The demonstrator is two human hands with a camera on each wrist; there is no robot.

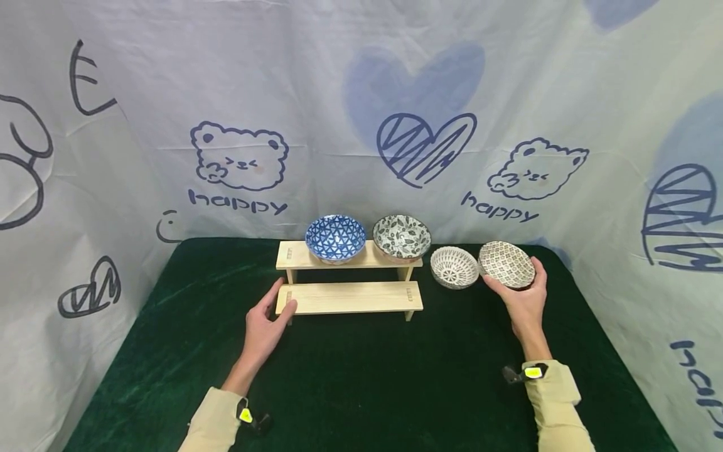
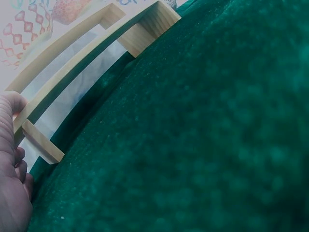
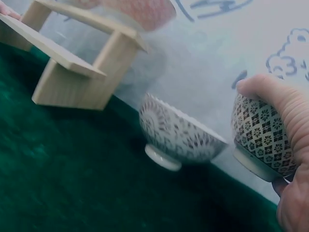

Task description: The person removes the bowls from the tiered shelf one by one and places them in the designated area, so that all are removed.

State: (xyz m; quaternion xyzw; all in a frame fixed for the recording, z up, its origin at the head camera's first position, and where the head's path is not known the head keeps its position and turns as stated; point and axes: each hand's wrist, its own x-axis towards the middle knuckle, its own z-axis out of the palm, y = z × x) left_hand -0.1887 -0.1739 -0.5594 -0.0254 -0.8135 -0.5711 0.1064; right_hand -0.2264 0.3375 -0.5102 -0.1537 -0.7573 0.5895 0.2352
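A two-step wooden stand [image 1: 350,297] rests on the dark green cloth. My left hand [image 1: 264,323] grips the left end of its lower step; in the left wrist view the thumb [image 2: 15,102] lies against the board and the other fingers curl below. At the right, my right hand [image 1: 526,304] holds a small bowl with a brown diamond flower pattern [image 1: 506,265], thumb on its near left side and fingers round its right. Whether that bowl touches the cloth, I cannot tell. Just left of it sits a white bowl with dark petal-like marks [image 1: 454,267].
On the stand's upper step are a blue triangle-patterned bowl [image 1: 336,238] and, to its right, a bowl with dark green leaves [image 1: 401,237]. Behind the green cloth [image 1: 350,383] hangs a white printed curtain [image 1: 333,94], which also encloses both sides.
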